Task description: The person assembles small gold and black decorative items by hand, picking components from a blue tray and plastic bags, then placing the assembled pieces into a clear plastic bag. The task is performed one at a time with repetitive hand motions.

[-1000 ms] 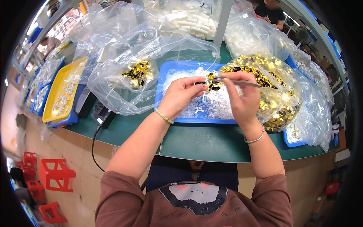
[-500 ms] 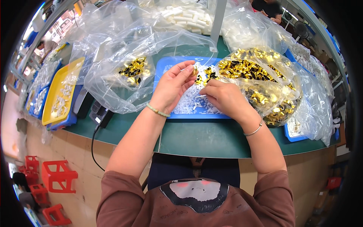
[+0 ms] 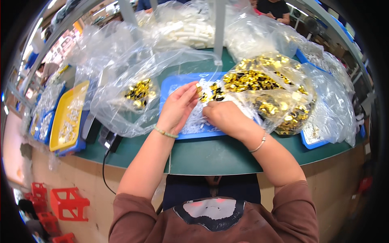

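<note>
Over the blue tray [image 3: 165,91], my left hand [image 3: 178,106] pinches a small shiny gold piece [image 3: 199,90] between thumb and fingertips. My right hand [image 3: 227,116] is to its right, fingers curled and closed; a thin pale sliver shows at the fingertips, too small to name. Small white plastic pieces [image 3: 193,121] lie loose in the tray under both hands. A cluster of gold and black curved pieces [image 3: 217,92] lies in the tray just beyond my fingers.
A clear bag of gold pieces [image 3: 253,82] overlaps the tray's right side. Another plastic bag [image 3: 139,92], with fewer gold pieces, lies left. A yellow tray [image 3: 83,95] stands far left. White cylinders [image 3: 186,32] sit behind a grey upright post [image 3: 219,30]. Another person [image 3: 275,10] is across the table.
The whole view has shifted, so the table appears lower. My right hand has come slightly leftward, closer to my left hand. The left hand keeps its pinch on the gold piece.
</note>
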The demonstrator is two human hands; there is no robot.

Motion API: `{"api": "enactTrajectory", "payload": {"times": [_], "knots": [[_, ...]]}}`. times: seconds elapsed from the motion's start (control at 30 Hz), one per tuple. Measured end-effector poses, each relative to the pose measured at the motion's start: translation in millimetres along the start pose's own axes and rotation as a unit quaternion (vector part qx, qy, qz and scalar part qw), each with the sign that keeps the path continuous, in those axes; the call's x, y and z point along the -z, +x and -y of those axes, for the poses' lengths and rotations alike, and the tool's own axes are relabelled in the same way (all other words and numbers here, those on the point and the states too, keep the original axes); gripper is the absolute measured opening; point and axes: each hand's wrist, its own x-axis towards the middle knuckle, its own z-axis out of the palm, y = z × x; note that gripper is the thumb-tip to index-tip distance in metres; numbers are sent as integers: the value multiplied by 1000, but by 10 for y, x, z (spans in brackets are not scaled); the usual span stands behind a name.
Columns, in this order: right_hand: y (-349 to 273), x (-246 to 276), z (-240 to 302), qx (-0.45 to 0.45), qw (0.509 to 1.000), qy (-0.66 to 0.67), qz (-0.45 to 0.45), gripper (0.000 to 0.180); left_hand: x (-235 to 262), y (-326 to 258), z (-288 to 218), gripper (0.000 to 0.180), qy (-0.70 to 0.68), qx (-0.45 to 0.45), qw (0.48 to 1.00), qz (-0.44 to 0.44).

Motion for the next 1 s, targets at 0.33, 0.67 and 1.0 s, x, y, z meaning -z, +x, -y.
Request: {"api": "enactTrajectory", "payload": {"times": [0.33, 0.67, 1.0], "knots": [[6, 149, 13, -12, 984, 125, -122, 11, 109, 48, 7, 29, -12, -5, 1000, 21], [2, 308, 32, -179, 925, 264, -209, 11, -77, -68, 50, 32, -52, 65, 994, 68], [-15, 244, -97, -109, 948, 211, -211, 14, -155, -89, 41, 32, 35, 42, 997, 52]]}}
